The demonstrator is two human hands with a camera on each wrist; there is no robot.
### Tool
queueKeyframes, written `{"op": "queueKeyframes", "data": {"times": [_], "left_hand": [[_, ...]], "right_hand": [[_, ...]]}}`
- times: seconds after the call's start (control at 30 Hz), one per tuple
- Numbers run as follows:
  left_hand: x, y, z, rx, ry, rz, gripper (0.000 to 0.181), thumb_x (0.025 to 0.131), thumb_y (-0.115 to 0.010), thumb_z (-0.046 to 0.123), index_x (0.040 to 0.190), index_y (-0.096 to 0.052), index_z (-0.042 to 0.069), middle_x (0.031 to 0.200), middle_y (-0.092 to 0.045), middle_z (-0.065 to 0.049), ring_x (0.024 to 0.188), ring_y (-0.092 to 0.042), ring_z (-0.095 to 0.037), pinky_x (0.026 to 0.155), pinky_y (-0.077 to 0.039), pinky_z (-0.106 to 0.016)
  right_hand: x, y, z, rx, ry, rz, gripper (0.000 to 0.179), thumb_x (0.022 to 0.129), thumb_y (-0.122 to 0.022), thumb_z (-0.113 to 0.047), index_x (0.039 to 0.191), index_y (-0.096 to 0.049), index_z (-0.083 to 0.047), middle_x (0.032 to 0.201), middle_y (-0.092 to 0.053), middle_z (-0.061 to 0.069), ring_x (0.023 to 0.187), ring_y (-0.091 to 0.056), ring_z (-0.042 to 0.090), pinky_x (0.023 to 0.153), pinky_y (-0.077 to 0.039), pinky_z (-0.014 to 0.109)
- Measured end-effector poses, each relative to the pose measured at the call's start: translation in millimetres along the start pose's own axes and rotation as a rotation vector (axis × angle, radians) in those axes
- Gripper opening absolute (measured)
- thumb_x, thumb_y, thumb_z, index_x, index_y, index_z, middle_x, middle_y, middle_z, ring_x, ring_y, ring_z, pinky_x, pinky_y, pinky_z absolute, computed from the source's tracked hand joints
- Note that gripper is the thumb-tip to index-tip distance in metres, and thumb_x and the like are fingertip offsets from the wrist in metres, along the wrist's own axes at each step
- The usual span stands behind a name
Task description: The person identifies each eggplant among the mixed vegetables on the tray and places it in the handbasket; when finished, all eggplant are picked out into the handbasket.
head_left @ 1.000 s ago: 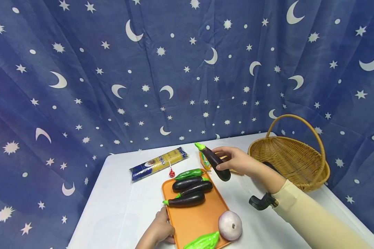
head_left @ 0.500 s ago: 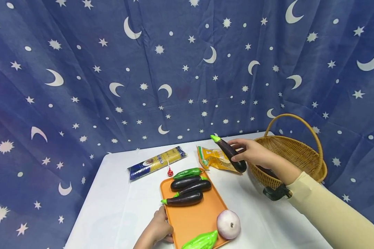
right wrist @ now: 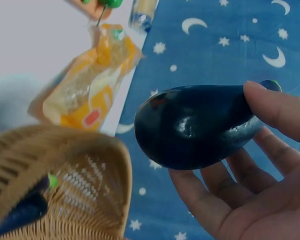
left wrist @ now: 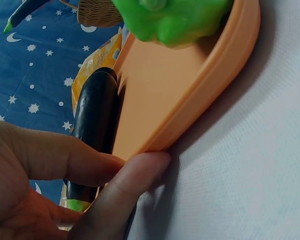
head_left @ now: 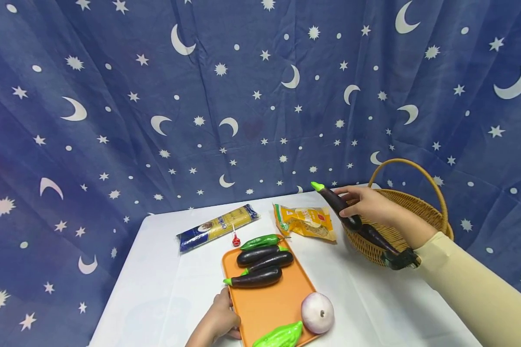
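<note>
My right hand (head_left: 366,205) grips a dark eggplant (head_left: 335,202) with a bright green stem, held at the left rim of the wicker basket (head_left: 417,212). In the right wrist view the thumb lies on top of the eggplant (right wrist: 200,127) and the fingers curl beneath it. Another eggplant (right wrist: 22,212) lies inside the basket. My left hand (head_left: 219,315) pinches the left edge of an orange tray (head_left: 278,306) between thumb and finger. On the tray lie several eggplants (head_left: 260,277), a green pepper (head_left: 260,242) and a light-green bumpy vegetable (head_left: 282,335).
A purple-white onion (head_left: 318,313) sits at the tray's right edge. Behind the tray are a yellow snack bag (head_left: 308,222), a blue-and-gold pasta packet (head_left: 217,227) and a red lollipop (head_left: 236,239). A blue star-patterned curtain (head_left: 252,96) hangs behind the white table (head_left: 165,284).
My right hand has carried the eggplant rightward from above the snack bag to the basket's rim, uncovering the bag. My left hand keeps its hold on the tray.
</note>
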State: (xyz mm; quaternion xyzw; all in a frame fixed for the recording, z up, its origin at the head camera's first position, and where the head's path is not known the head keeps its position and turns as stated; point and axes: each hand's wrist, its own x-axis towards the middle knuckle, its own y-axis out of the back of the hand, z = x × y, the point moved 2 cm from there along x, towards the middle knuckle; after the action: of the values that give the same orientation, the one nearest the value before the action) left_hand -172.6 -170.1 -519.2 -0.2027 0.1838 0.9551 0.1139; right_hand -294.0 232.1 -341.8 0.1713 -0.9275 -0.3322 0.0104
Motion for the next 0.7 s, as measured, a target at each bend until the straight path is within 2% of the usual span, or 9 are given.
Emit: {"op": "queueKeyframes", "data": {"times": [0.27,0.4,0.7], "left_hand": [[0.2,0.7,0.1,0.010,0.019,0.000,0.097,0.063,-0.060,-0.018,0.149,-0.014,-0.018,0.133,-0.025,-0.041,0.064,-0.065,-0.031,0.050,-0.065,-0.037],[0.2,0.7,-0.2,0.007,0.007,0.005,0.097,0.063,-0.060,-0.019,0.148,-0.015,-0.019,0.131,-0.027,-0.041,0.063,-0.066,-0.030,0.050,-0.065,-0.037],[0.4,0.7,-0.9,-0.008,-0.011,0.000,0.098,0.061,-0.058,-0.019,0.148,-0.014,-0.019,0.130,-0.027,-0.042,0.061,-0.066,-0.031,0.050,-0.065,-0.037]], "right_hand": [[-2.5,14,12,-0.014,-0.032,-0.022,0.065,0.089,-0.070,-0.008,0.148,-0.042,-0.001,0.136,-0.053,0.031,0.104,-0.064,0.035,0.083,-0.065,0.045],[-3.5,18,16,-0.014,-0.038,-0.030,0.064,0.089,-0.068,-0.005,0.147,-0.040,0.003,0.137,-0.051,0.034,0.104,-0.065,0.036,0.082,-0.065,0.047],[-4.0,25,21,-0.158,-0.059,-0.003,0.061,0.088,-0.070,-0.006,0.141,-0.045,0.008,0.128,-0.056,0.032,0.104,-0.063,0.036,0.085,-0.064,0.048]]}}
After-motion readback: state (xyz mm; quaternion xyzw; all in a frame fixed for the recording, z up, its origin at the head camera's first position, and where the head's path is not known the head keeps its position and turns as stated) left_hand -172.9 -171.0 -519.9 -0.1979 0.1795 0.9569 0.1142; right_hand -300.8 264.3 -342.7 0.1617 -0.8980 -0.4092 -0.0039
